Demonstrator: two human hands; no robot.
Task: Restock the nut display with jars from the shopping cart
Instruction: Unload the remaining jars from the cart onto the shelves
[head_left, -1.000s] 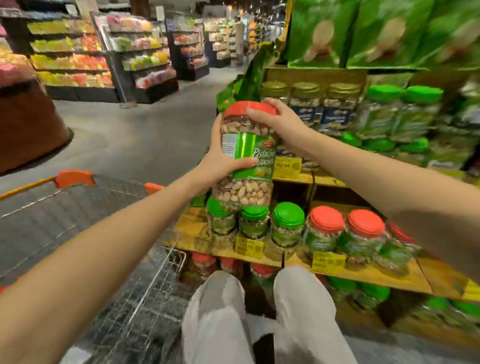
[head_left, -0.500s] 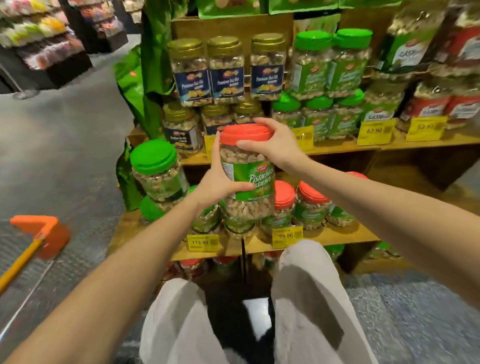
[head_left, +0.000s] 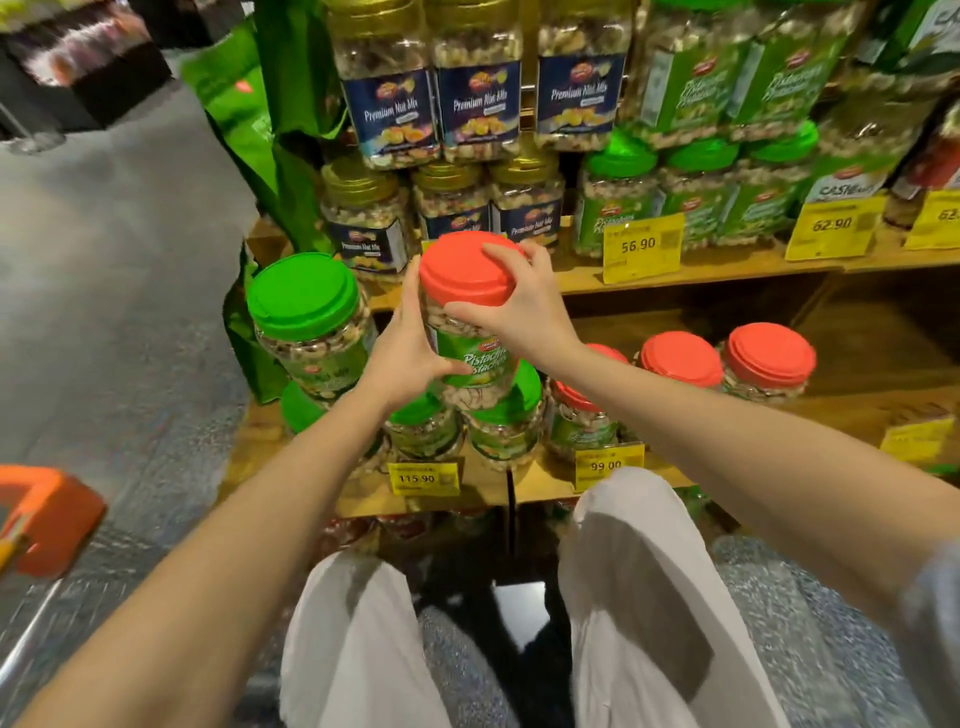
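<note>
Holding a red-lidded pistachio jar (head_left: 470, 358) upright at the front of the lower wooden shelf (head_left: 857, 410), right over two green-lidded jars (head_left: 506, 421); touching them or not, cannot tell. Gripping the jar's side with the left hand (head_left: 410, 358), thumb across the label. Curling the right hand (head_left: 524, 317) over the red lid (head_left: 462, 270). Kneeling close, with red-lidded jars (head_left: 769, 358) standing to the right and the orange cart corner (head_left: 47, 519) showing far left.

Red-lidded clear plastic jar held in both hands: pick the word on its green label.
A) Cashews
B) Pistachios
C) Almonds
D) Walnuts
B: the green label on the red-lidded clear plastic jar between the left hand and right hand reads Pistachios.
</note>
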